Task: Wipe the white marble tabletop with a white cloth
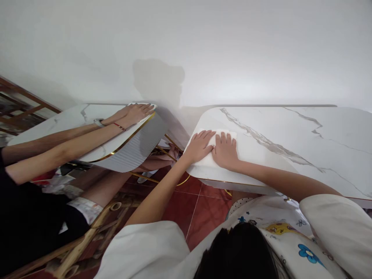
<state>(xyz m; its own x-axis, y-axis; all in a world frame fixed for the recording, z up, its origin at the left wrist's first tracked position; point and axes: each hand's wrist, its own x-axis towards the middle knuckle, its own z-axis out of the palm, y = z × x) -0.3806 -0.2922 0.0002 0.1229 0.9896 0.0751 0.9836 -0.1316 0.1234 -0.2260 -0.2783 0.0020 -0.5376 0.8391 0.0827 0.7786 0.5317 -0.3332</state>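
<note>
Both my hands lie flat on a white cloth (209, 159) at the left end of a white marble-patterned table (276, 135). My left hand (199, 146), fingers spread, presses on the cloth's left part. Beside it, my right hand (226, 151) rests palm down with its fingers apart, pointing toward the wall. The two thumbs nearly touch. The cloth shows around and between the hands, close to the table's rounded corner. Neither hand is closed around anything.
At the left, another person's hands (138, 114) lie on a white cloth at the edge of a second marble-patterned table (72, 120) with a gold rim. A bamboo chair (72, 252) stands at the lower left. Behind both tables is a pale wall (232, 50); red floor tiles (186, 209) lie between them.
</note>
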